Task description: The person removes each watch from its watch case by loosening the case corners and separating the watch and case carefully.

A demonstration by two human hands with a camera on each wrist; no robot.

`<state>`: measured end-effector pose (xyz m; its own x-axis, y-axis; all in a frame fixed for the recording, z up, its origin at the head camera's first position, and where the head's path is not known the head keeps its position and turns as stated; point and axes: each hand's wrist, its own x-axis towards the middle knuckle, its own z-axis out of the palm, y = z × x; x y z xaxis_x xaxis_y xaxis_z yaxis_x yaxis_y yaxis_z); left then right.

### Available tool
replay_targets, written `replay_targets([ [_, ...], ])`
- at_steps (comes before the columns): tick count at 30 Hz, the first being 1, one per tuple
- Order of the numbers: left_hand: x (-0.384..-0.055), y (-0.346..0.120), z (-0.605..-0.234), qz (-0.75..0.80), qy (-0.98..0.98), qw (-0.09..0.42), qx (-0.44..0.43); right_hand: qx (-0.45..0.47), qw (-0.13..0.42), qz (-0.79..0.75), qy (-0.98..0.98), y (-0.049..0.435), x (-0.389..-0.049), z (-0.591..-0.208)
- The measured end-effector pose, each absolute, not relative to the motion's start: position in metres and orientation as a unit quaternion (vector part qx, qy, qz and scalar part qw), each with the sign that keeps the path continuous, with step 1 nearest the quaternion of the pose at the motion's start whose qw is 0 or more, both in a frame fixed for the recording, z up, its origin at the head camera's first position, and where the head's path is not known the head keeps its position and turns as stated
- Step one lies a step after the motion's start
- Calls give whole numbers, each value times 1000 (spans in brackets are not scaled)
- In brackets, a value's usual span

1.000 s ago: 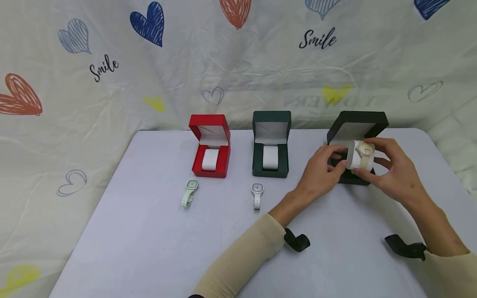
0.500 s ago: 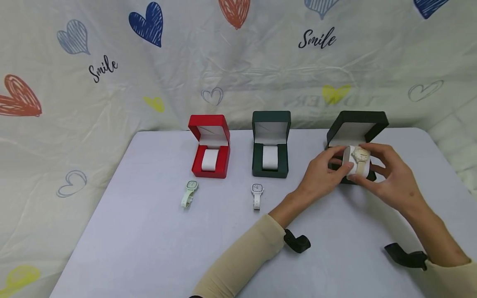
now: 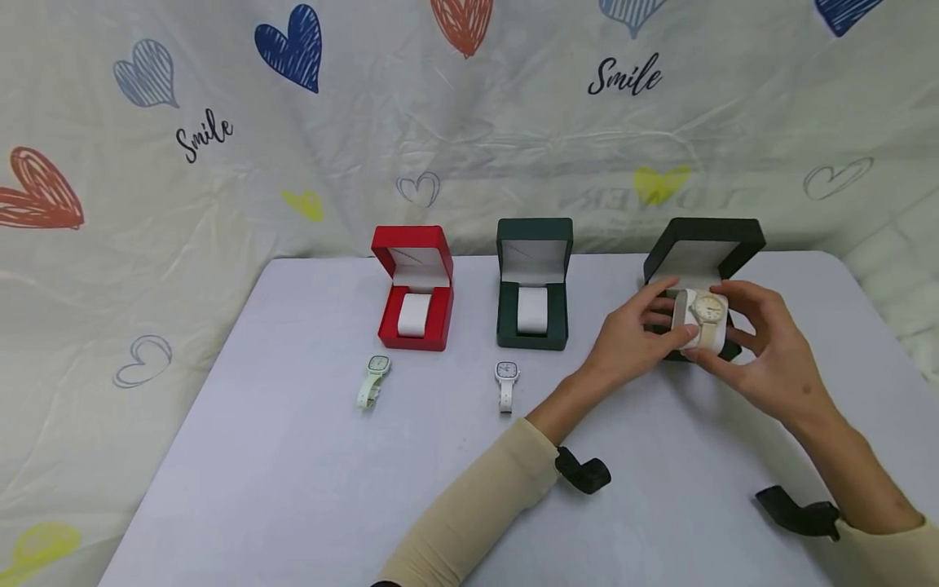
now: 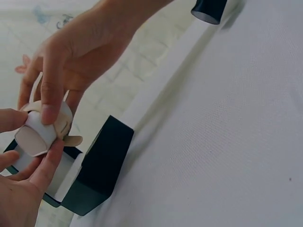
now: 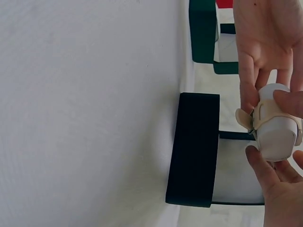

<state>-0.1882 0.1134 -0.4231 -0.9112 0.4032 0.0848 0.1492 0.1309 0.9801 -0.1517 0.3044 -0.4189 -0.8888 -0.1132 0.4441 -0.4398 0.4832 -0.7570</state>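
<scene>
A watch (image 3: 708,308) with a pale round dial and beige strap is wrapped around a white watch cushion (image 5: 278,138). Both hands hold the cushion just over the base of the dark box (image 3: 706,232). From the left, my left hand (image 3: 634,336) grips one end, its thumb on the front. My right hand (image 3: 773,350) pinches the other side between thumb and fingers. In the right wrist view a loose strap end (image 5: 243,118) sticks out at the underside. The box's lid is up, and the hands hide much of its base.
A red watch box (image 3: 415,318) and a green watch box (image 3: 532,314) stand with lids up, each with a white cushion inside. Before them lie a pale green watch (image 3: 374,381) and a white watch (image 3: 506,386). A printed sheet (image 3: 469,122) hangs behind the table.
The cushion with its watch has shifted slightly left and down, and both hands have moved with it. The left fingers have spread a little upward. Boxes and the other watches have stayed put.
</scene>
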Motion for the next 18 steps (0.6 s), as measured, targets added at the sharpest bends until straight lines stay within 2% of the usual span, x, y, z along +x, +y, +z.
replay_targets([
  [9,-188,110,-427,650,729,98,192,185,179,458,-851,304,-150,-422],
  [18,-188,109,-431,641,735,86,204,182,155,466,-852,304,-145,-427],
])
